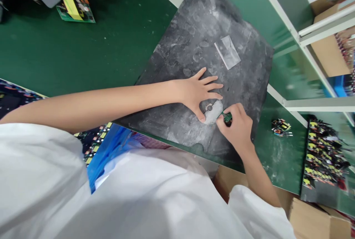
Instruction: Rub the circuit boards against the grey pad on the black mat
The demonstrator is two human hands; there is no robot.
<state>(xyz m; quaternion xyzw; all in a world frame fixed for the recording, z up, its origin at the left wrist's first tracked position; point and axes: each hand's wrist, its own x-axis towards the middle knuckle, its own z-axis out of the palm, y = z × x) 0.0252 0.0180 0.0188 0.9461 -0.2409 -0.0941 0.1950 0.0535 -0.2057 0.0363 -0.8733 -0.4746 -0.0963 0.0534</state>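
Note:
My left hand (195, 92) lies flat on a worn black mat (177, 54), fingers spread, with the thumb at the edge of a whitish patch (214, 113) of paste or powder. A small round metal-looking piece (209, 107) sits at that patch, between thumb and fingers. Just right of it, my right hand (237, 124) pinches a small green circuit board (227, 118) between thumb and fingertips. The board's near edge touches or nearly touches the whitish patch; part of it is hidden by the fingers. Beyond the left hand lies a small clear plastic sheet (227, 52).
Circuit boards with yellow tape (72, 9) stand on the green table (116, 47) at upper left. A small component cluster (281, 127) lies at right, beside a tray crowded with assemblies (323, 152). White frame bars (318, 105) cross the right side. Cardboard boxes (313, 218) stand below.

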